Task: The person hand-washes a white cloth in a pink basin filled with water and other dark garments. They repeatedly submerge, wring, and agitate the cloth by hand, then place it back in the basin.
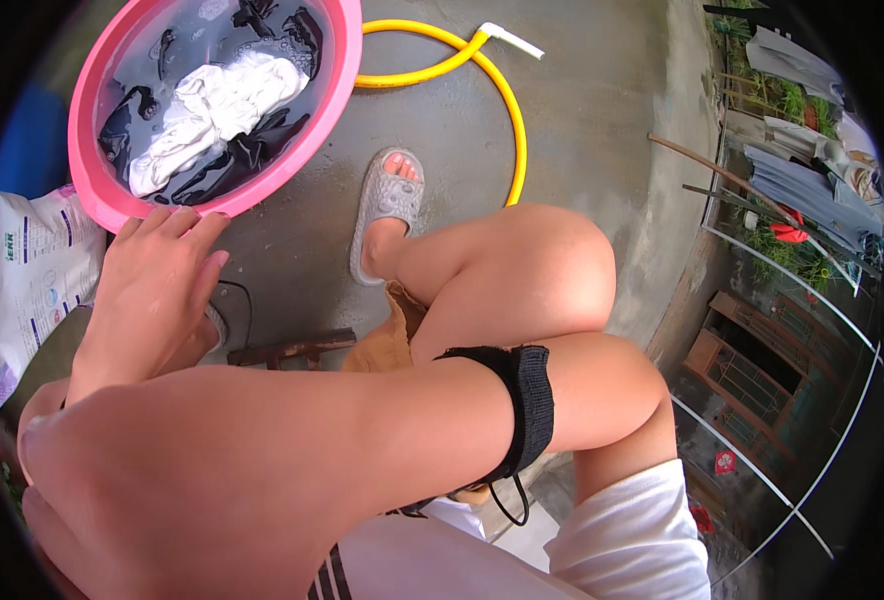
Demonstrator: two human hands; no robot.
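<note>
My left hand (153, 277) is at the near rim of a pink plastic basin (348, 67), its back up, wet, with fingertips over the edge. Soapy water fills the basin. In it float a bunched white cloth garment (224, 112) and several dark garments (262, 142). Very close to the camera, my right hand (164, 465) reaches across to the left, in front of my left forearm. Its fingers bend away at the picture's rim, and what they touch is hidden. Around the right wrist sits a black knit strap (528, 409) with a thin black cord.
A large printed plastic bag (33, 277) stands left of the basin, near a blue container (29, 142). A yellow hose (513, 120) with a white elbow pipe (513, 41) loops on wet concrete. A small wooden stool (292, 349) is below. Laundry (809, 187) hangs beyond the ledge.
</note>
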